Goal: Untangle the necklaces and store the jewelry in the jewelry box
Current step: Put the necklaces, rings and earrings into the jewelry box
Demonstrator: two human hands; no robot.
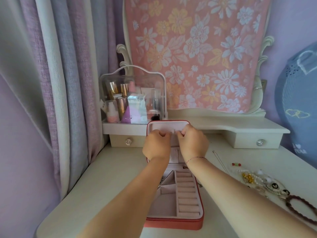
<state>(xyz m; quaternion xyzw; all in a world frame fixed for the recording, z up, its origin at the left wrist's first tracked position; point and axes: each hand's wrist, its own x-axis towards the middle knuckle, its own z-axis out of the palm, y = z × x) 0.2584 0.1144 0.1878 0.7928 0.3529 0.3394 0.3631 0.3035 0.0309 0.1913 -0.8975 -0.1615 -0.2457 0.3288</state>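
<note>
Jewelry box (173,224), open: its tray lies below your wrists, toward you, and its upright lid (169,124) stands directly ahead of your knuckles. Left hand (157,146) and right hand (193,141) are curled, fingertips almost meeting at the lid's band; what they pinch is too small to tell. A thin chain (219,162) lies on the surface (106,169) outboard of your right hand, which is the nearer hand.

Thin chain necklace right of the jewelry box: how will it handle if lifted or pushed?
Probably floppy: the thin chain necklace lies as a hair-fine line on the table, so it should dangle from wherever pinched. Likely very light and hard to pinch off the flat top. Pushed, it may bunch up or snag the jewelry pile beside it.
</note>
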